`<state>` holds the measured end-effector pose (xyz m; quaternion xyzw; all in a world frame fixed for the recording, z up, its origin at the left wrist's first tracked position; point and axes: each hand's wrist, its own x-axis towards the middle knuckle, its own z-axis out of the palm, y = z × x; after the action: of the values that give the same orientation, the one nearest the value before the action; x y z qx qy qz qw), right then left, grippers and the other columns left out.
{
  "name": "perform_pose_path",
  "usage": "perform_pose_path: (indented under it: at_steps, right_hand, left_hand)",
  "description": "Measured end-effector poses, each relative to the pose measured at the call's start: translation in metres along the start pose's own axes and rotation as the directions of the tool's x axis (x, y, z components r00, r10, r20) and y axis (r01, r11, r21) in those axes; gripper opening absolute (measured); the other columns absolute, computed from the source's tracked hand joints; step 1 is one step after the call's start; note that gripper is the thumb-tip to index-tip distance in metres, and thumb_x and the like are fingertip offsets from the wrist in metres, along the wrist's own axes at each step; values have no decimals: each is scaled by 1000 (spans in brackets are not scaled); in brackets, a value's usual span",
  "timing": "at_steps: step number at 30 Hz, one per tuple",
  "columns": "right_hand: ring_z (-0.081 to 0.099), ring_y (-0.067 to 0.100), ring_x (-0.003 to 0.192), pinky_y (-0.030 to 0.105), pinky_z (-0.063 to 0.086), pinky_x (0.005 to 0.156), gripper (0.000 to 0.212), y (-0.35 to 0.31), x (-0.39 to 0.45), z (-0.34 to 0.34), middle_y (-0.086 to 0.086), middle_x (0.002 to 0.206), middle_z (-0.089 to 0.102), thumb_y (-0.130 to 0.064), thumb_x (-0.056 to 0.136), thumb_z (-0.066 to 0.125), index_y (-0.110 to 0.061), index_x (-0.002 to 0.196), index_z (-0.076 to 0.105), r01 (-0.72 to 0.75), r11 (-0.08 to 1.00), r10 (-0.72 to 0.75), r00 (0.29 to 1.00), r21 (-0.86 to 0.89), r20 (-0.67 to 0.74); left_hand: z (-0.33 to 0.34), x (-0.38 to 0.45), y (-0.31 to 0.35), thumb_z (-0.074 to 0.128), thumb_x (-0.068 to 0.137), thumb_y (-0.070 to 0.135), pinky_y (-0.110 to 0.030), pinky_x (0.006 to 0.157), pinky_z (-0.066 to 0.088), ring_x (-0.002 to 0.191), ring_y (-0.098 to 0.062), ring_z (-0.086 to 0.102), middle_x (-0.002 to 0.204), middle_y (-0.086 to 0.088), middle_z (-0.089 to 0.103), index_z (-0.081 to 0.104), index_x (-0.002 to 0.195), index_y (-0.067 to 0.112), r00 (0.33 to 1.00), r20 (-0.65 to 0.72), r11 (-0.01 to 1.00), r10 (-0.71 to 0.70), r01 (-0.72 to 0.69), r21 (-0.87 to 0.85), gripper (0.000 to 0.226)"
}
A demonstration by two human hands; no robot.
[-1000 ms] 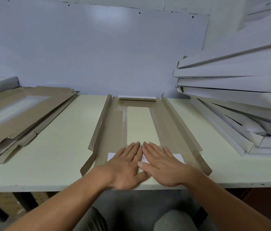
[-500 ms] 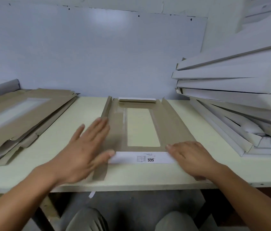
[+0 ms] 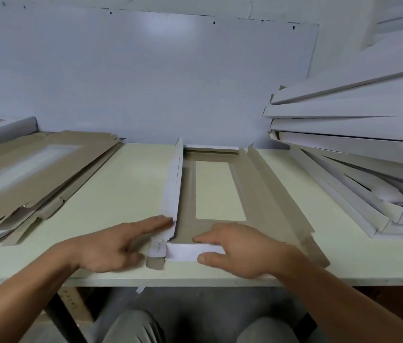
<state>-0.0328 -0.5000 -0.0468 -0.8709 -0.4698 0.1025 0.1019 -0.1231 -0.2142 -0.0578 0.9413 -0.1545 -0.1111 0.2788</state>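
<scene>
Left side flap (image 3: 172, 184) now stands upright; left hand (image 3: 111, 246) has moved in, straight fingers pressing its near end. Right hand (image 3: 242, 251) pinches near end flap (image 3: 185, 252). Carton blank (image 3: 252, 194) flat on table (image 3: 121, 181). Risk: pressure slips, flap springs back down.

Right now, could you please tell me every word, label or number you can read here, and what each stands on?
No text reads clearly.
On the small white tab at the near left corner of the box blank: faint grey print, too blurred to read.
On the near white flap pinched by the right hand: no print shows.
</scene>
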Motion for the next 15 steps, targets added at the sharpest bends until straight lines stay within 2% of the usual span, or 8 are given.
perform_pose_path:
  at_steps: [2, 5, 8, 12, 13, 15]
  right_hand:
    - [50, 14, 115, 35, 42, 97, 45, -10, -11, 9, -6, 124, 58, -55, 98, 47, -35, 137, 51, -10, 1000, 7, 995, -21, -98]
    - [48, 10, 112, 31, 41, 93, 38, -22, -26, 20, -12, 120, 59, -51, 98, 49, -33, 130, 59, 63, 998, -60, 973, 5, -225]
    - [47, 12, 116, 31, 42, 98, 41, -27, -40, 31, -12, 128, 57, -50, 98, 48, -32, 134, 59, 95, 992, -113, 966, -83, -233]
    - [64, 14, 113, 31, 56, 91, 53, -33, -57, 52, -10, 128, 65, -58, 86, 45, -30, 124, 69, 66, 963, -142, 948, -261, -283]
    - [64, 12, 114, 30, 56, 91, 55, -34, -60, 55, -11, 129, 65, -59, 85, 44, -30, 124, 70, 51, 960, -132, 949, -274, -286]
    - [62, 10, 119, 31, 55, 94, 56, -33, -64, 58, -10, 133, 64, -58, 86, 42, -29, 126, 70, 33, 962, -111, 953, -270, -281]
  left_hand:
    - [-1, 2, -2, 60, 90, 8, -26, 123, 10, 144, 12, 6, 159, 26, 15, 23, 152, 37, 999, 45, 999, 13, -15, 39, 77]
    - [-1, 5, -5, 64, 92, 11, -25, 122, 15, 144, 10, 12, 157, 24, 25, 44, 145, 34, 996, 22, 996, 82, -83, 46, 61]
    - [3, 9, -8, 66, 94, 23, -27, 118, 28, 142, 6, 27, 147, 20, 46, 66, 126, 35, 993, -74, 988, 89, -97, -119, 34]
    - [6, 15, -2, 58, 98, 26, -17, 108, 37, 131, -7, 50, 129, 12, 65, 70, 119, 28, 979, -174, 960, 103, -144, -240, 24]
    - [8, 17, 0, 56, 99, 26, -22, 105, 42, 124, -13, 56, 122, 8, 67, 71, 115, 24, 973, -206, 966, 106, -150, -212, 22]
    - [13, 22, 6, 48, 103, 35, -35, 98, 46, 110, -16, 58, 106, 6, 66, 68, 102, 21, 954, -279, 990, 114, -132, -49, 25]
